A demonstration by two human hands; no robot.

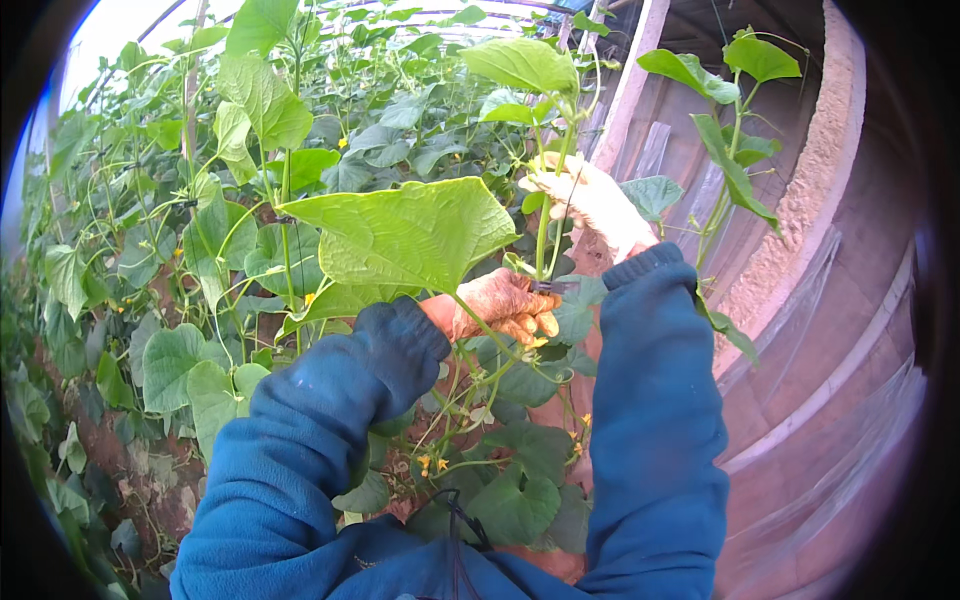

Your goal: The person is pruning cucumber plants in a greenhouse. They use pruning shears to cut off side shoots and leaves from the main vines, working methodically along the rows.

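Observation:
My left hand, in a stained glove, closes on a small dark clip at the stem of a cucumber vine. Higher up, my right hand in a pale glove has its fingers around the same green stem. A thin dark string runs down beside the stem, between the hands. Over my left wrist a broad cucumber leaf spreads, partly covering the view. Young leaves top the held vine above my right hand. Yellow flowers show lower down between my forearms.
Dense rows of cucumber vines fill the left and back. Another clipped stem stands to my left. On the right, a separate vine rises before a rough post, with plastic sheeting along the wall.

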